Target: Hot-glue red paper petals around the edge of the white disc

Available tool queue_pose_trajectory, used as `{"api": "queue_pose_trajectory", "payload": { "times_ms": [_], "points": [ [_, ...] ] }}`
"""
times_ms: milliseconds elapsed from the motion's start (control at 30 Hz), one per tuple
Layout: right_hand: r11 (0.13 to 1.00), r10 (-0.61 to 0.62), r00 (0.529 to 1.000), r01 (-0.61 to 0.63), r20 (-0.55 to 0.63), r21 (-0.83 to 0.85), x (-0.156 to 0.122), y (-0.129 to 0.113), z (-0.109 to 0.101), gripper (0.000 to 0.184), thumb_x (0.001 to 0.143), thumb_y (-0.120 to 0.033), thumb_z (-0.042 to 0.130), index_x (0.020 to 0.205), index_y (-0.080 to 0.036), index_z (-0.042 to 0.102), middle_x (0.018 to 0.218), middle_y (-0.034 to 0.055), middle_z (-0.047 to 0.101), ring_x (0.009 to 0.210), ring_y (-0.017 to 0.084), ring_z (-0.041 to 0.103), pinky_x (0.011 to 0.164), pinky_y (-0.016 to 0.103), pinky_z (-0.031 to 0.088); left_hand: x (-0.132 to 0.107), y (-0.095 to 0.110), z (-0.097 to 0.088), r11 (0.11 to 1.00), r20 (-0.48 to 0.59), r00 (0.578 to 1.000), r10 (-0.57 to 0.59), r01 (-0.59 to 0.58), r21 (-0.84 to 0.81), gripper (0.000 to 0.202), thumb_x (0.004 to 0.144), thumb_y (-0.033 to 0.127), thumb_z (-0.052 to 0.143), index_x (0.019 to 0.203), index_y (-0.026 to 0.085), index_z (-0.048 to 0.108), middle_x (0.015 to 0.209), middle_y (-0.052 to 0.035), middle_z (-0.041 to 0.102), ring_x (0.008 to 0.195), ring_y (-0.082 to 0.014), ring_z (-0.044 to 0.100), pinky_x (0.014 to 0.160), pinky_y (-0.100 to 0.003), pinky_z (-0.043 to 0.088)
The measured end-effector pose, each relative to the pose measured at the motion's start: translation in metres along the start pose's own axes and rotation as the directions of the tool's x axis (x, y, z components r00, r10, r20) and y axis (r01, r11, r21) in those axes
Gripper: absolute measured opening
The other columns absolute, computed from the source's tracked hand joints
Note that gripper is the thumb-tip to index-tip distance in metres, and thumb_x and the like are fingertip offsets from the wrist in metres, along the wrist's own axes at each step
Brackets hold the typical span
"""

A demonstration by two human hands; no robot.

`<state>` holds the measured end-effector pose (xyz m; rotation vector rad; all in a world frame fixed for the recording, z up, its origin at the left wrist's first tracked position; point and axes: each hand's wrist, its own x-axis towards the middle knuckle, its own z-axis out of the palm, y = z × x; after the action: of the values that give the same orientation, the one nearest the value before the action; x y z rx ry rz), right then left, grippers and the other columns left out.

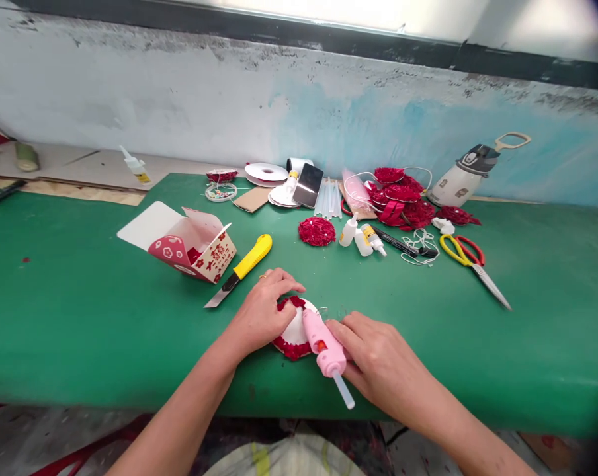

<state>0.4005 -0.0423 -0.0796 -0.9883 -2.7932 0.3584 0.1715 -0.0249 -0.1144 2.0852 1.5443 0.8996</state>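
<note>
My right hand (373,350) is closed around a pink glue gun (325,344), with a clear glue stick (344,391) poking out of its back end. The gun's front lies over a round white disc (294,330) edged with dark red ruffled fabric (293,350). My left hand (266,307) grips the disc's left side, thumb on top near the red trim. The gun's nozzle tip is hidden from view. Left of that hand lies a yellow utility knife (252,258) with its blade out.
An open red and white box (194,248) stands at left. Behind are a red fabric round (317,231), small glue bottles (348,231), glue sticks (329,199), a phone (308,185) and piled red rosettes (403,198). Scissors (470,261) and a tumbler (458,178) are at right.
</note>
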Motion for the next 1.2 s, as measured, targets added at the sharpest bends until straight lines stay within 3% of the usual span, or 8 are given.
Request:
{"api": "queue_pose_trajectory", "payload": {
  "times_ms": [267, 500, 767, 1033, 1200],
  "points": [
    [0.999, 0.001, 1.000, 0.000, 0.031, -0.049, 0.001, -0.005, -0.002, 0.008, 0.094, -0.024, 0.054, 0.100, -0.019, 0.056, 0.083, 0.0030, 0.056, 0.073, 0.020, 0.047, 0.057, 0.033, 0.025, -0.002, 0.003, 0.000, 0.997, 0.098, 0.994, 0.046, -0.051, 0.050, 0.037, 0.073, 0.004, 0.049, 0.100, 0.020, 0.068, 0.103, -0.0053, 0.061, 0.095, -0.0211, 0.053, 0.088, -0.038, 0.045],
    [0.995, -0.009, 1.000, 0.011, 0.028, -0.101, 0.005, -0.011, -0.005, 0.004, 0.090, -0.015, 0.056, 0.093, -0.018, 0.055, 0.081, 0.0032, 0.055, 0.070, 0.019, 0.046, 0.056, 0.033, 0.023, 0.003, -0.001, -0.001, 0.999, 0.029, 1.000, 0.006, -0.005, -0.051, 0.020, 0.086, 0.014, 0.051, 0.093, 0.019, 0.070, 0.090, -0.0050, 0.066, 0.089, -0.0195, 0.057, 0.083, -0.036, 0.046],
    [0.983, -0.022, 0.999, 0.031, 0.049, -0.180, 0.007, -0.016, -0.004, 0.006, 0.092, -0.013, 0.054, 0.095, -0.018, 0.055, 0.083, 0.0041, 0.057, 0.071, 0.020, 0.047, 0.057, 0.034, 0.024, 0.005, -0.001, 0.000, 0.988, -0.021, 0.996, -0.090, 0.086, -0.129, 0.018, 0.086, 0.019, 0.053, 0.091, 0.019, 0.071, 0.088, -0.0040, 0.067, 0.086, -0.0187, 0.058, 0.082, -0.034, 0.046],
    [0.960, -0.061, 0.996, 0.075, 0.060, -0.270, 0.011, -0.028, -0.004, 0.014, 0.085, -0.008, 0.059, 0.092, -0.019, 0.054, 0.084, 0.0039, 0.059, 0.072, 0.022, 0.047, 0.058, 0.036, 0.025, 0.004, -0.004, 0.000, 0.975, -0.102, 0.983, -0.150, 0.130, -0.183, 0.020, 0.086, 0.021, 0.052, 0.093, 0.018, 0.071, 0.090, -0.0053, 0.065, 0.081, -0.0176, 0.057, 0.076, -0.033, 0.046],
    [0.956, -0.059, 0.995, 0.080, 0.082, -0.282, 0.015, -0.034, -0.005, 0.010, 0.089, -0.012, 0.056, 0.095, -0.019, 0.055, 0.086, 0.0043, 0.060, 0.073, 0.022, 0.048, 0.057, 0.036, 0.026, 0.004, -0.003, -0.001, 0.965, -0.117, 0.979, -0.166, 0.137, -0.222, 0.021, 0.085, 0.023, 0.052, 0.093, 0.017, 0.070, 0.093, -0.0057, 0.064, 0.085, -0.0179, 0.058, 0.074, -0.032, 0.046]
  ]
}}
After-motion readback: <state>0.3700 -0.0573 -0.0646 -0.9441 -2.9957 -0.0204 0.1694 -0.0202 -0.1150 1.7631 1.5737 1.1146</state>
